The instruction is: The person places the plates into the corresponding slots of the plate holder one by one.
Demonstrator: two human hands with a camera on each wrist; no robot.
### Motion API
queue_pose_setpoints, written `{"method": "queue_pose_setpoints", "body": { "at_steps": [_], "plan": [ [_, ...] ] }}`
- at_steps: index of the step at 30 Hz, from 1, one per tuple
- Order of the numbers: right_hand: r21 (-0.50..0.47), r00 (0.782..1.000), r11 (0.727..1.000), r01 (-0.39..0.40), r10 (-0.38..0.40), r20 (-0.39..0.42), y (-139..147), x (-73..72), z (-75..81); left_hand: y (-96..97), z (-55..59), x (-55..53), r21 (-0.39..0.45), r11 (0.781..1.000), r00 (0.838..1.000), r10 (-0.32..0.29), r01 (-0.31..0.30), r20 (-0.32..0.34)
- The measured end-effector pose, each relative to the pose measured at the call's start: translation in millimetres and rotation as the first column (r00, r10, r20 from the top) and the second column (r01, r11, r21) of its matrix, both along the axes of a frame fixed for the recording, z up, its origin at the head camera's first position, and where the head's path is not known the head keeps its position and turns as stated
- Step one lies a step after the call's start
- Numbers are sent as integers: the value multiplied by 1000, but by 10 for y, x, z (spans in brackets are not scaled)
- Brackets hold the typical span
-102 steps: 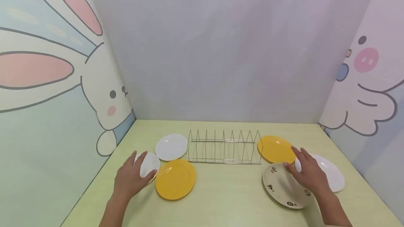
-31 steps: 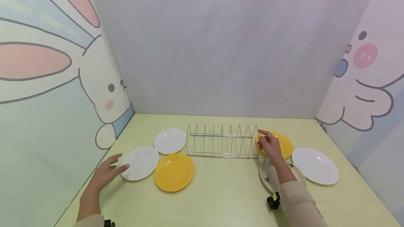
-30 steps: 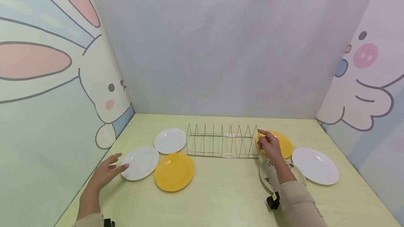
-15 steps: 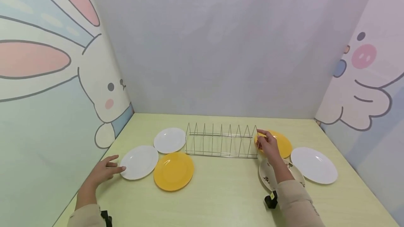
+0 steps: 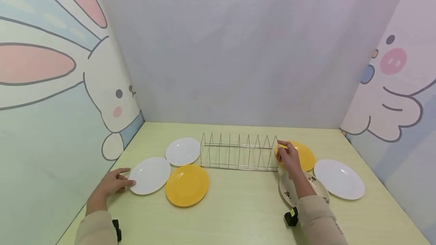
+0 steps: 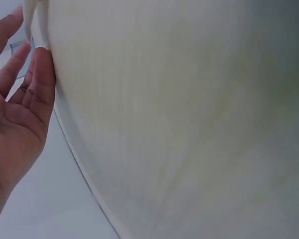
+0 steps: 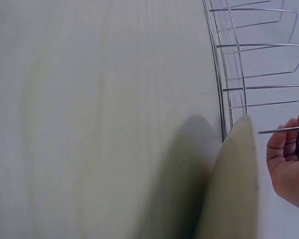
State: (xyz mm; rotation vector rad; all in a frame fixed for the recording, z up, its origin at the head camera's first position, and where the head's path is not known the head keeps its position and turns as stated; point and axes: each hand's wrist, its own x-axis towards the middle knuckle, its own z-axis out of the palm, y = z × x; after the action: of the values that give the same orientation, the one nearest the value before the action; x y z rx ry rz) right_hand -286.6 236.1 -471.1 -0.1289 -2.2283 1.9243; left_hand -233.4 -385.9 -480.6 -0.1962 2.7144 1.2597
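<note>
At the far left, my left hand [image 5: 110,184] pinches the left rim of a round white plate [image 5: 150,175] lying on the table. The thumb is over the rim and the other fingers are bent beside its edge. A strip of that plate shows between thumb and fingers in the left wrist view. My right hand [image 5: 289,158] holds the right end of a wire dish rack [image 5: 238,167]; in the right wrist view, its fingers curl around an upright wire [image 7: 289,129]. The rack's slots hold nothing. Below the right wrist lies a cream plate with small printed figures [image 5: 286,190], partly hidden by the forearm.
A second white plate [image 5: 183,151] lies left of the rack, with a yellow plate [image 5: 187,185] in front of it. Right of the rack are another yellow plate [image 5: 306,156], partly behind the right hand, and a white oval-looking plate [image 5: 338,179]. Printed cloth walls enclose the table.
From hovering over plates, my right hand has moved to the rack's end and taken hold of it. My left hand drew back left, then came in to the white plate's rim.
</note>
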Motion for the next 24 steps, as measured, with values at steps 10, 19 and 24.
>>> {"method": "queue_pose_setpoints", "body": {
  "at_steps": [10,19,24],
  "plan": [
    [12,1000,1000,25,-25,14,-20,13,1,46,-14,-45,-13,1000,1000,11,-11,-9],
    [-11,1000,1000,21,-21,1,-25,7,-20,28,18,-4,221,975,999,32,-28,-12],
    [-31,1000,999,12,-12,-5,-20,11,-23,17,59,42,387,922,999,19,2,-50]
  ]
}}
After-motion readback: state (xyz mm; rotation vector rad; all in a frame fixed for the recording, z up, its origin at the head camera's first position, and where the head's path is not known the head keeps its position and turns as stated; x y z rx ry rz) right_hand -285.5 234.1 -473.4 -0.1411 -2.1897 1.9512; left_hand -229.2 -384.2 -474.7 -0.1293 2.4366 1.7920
